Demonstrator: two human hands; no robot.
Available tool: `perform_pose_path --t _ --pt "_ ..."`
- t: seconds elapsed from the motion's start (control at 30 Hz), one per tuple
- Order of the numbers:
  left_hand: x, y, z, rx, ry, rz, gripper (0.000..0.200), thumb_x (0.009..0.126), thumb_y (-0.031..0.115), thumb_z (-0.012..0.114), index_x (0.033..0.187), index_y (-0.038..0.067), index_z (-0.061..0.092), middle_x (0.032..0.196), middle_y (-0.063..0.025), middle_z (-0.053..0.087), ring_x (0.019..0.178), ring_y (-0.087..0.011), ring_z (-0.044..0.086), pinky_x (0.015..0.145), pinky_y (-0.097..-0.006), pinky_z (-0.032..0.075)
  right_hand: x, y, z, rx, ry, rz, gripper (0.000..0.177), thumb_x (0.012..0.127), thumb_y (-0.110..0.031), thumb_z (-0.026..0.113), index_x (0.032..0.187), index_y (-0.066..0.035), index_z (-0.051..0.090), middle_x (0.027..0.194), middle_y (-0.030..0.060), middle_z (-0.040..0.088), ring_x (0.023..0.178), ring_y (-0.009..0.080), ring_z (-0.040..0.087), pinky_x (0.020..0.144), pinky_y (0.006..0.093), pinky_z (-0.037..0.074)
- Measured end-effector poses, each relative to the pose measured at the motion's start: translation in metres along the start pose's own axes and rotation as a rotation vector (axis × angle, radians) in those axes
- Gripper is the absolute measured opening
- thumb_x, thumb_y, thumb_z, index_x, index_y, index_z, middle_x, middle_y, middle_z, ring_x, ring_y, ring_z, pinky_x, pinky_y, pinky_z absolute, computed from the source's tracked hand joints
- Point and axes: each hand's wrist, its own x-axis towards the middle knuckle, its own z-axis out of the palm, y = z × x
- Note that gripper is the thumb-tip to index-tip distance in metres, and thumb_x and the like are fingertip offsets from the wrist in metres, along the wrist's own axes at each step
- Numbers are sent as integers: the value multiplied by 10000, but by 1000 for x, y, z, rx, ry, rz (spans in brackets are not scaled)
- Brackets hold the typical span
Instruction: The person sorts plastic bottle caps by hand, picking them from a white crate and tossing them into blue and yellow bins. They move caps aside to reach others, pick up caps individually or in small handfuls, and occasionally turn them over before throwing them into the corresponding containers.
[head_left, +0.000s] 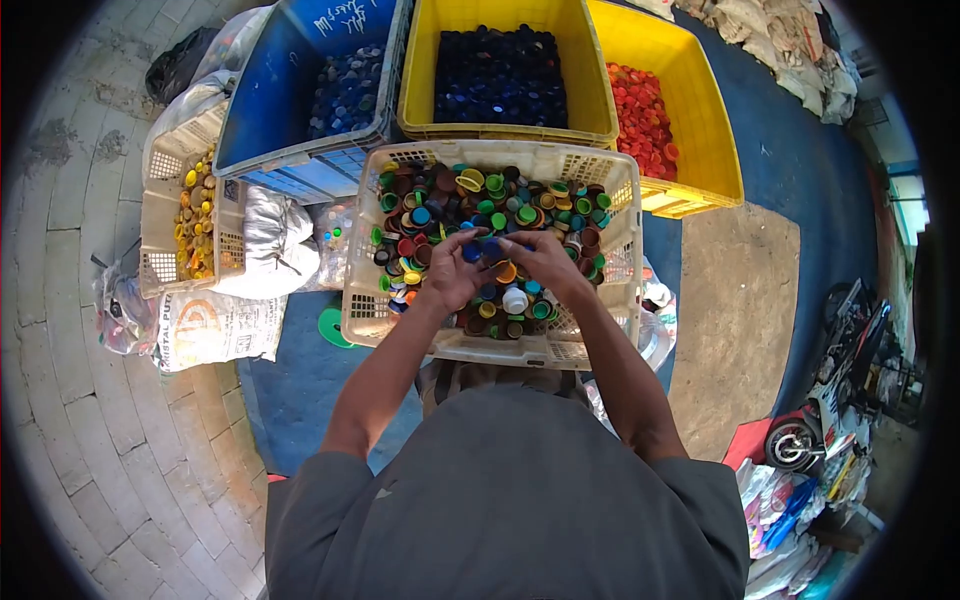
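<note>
A cream plastic crate (500, 353) stands in front of me, filled with mixed bottle caps (425, 190) in green, brown, black, yellow and other colours. Over the middle of the crate, my left hand (455, 278) is turned partly palm up, its fingers curled around a blue bottle cap (472, 252). My right hand (548, 262) comes in from the other side, its fingertips closed on a darker blue cap (491, 250) close to the left fingers. The fingers partly hide both caps. A white cap (515, 300) lies on the pile just below the hands.
Beyond the crate stand a blue bin (255, 120) with pale caps, a yellow bin (420, 90) with dark blue caps and another yellow bin (700, 110) with red caps. A cream basket (160, 220) of yellow caps is at left. A motorcycle (800, 435) is at right.
</note>
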Motion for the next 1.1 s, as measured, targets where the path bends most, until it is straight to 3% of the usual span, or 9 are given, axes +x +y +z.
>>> perform_pose_path --t 0.1,0.2,0.23,0.43,0.67,0.8,0.9,1.0,1.1 --pt "6 -6 1 -99 6 15 281 944 282 537 1094 49 581 1022 -131 640 953 -277 637 829 -426 553 7 -7 16 65 14 27 349 930 -299 609 1074 14 660 837 40 656 748 100 566 660 271 468" --pt "7 -1 -12 -188 2 104 293 967 268 497 1084 10 576 1034 -155 634 956 -285 630 816 -402 543 17 3 16 981 -188 64 372 930 -244 561 1211 0 561 943 75 653 815 177 616 726 330 517" --pt "7 1 -14 -243 -3 142 297 969 262 491 1083 1 574 1040 -160 633 964 -288 627 817 -398 540 17 0 15 1173 -225 99 455 854 -87 491 1301 -10 449 1068 130 610 946 267 623 823 394 535" --pt "-13 18 4 -352 94 312 323 960 259 457 1097 -14 563 1096 -180 618 1059 -307 585 908 -420 487 27 1 34 1340 -134 61 667 646 63 409 1311 9 426 1234 195 520 1130 337 557 985 425 483" --pt "-8 28 12 -409 185 478 328 958 277 433 1061 -3 568 1073 -149 619 1043 -270 575 927 -413 456 54 7 81 1326 122 16 651 605 179 340 1215 15 498 1199 181 543 1139 325 541 1024 412 461" --pt "26 40 4 -298 95 454 278 952 264 457 1038 21 561 951 -111 626 865 -235 585 781 -370 484 70 3 83 1289 247 27 561 634 189 325 1134 28 522 1102 165 557 1066 293 563 978 390 495" --pt "75 87 54 -218 74 466 337 930 256 522 1171 21 500 915 -112 619 761 -223 554 755 -356 466 126 -24 46 1420 209 -157 184 816 113 438 931 60 572 941 138 582 872 224 590 826 359 536" --pt "34 133 154 -67 52 423 414 936 251 540 1283 35 477 1036 -96 627 960 -205 562 926 -403 391 143 -80 -15 826 209 -376 154 819 38 593 970 28 625 971 153 621 919 265 599 833 329 501" --pt "34 149 160 307 113 510 433 937 285 561 1286 35 510 1128 -80 630 1078 -179 550 995 -404 344 94 -115 -46 -694 599 -686 294 798 -3 642 1086 50 617 1077 191 631 1055 295 583 907 350 463"
